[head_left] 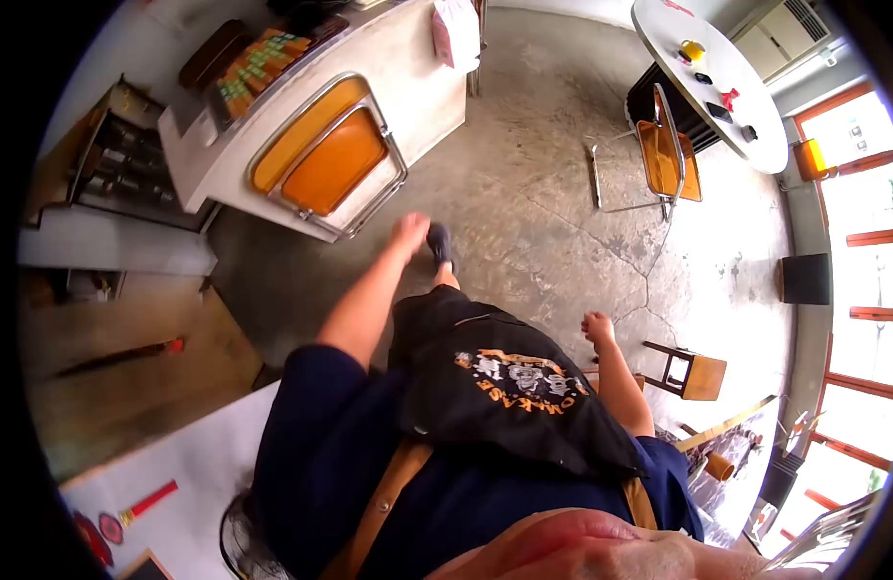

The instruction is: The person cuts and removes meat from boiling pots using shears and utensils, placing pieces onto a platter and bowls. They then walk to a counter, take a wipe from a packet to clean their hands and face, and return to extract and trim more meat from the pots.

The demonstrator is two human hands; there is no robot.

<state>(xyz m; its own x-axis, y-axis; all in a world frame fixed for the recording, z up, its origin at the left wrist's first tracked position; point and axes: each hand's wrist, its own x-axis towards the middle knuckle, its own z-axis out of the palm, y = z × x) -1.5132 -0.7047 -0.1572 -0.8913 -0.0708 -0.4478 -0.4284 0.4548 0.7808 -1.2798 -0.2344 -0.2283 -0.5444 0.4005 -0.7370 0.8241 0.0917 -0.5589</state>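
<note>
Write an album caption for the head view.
A person in a black printed cloth apron, bare left hand and bare right hand apart, above a cracked grey concrete floor.

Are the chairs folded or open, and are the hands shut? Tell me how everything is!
Left hand: blurry, can't tell if shut
Right hand: fingers curled in
Chair against the counter: folded
Chair by the round table: open, standing
Wooden stool: standing
Apron: being worn
Shoe: on a foot
Floor: cracked
Windows: bright; can't tell if open
</note>
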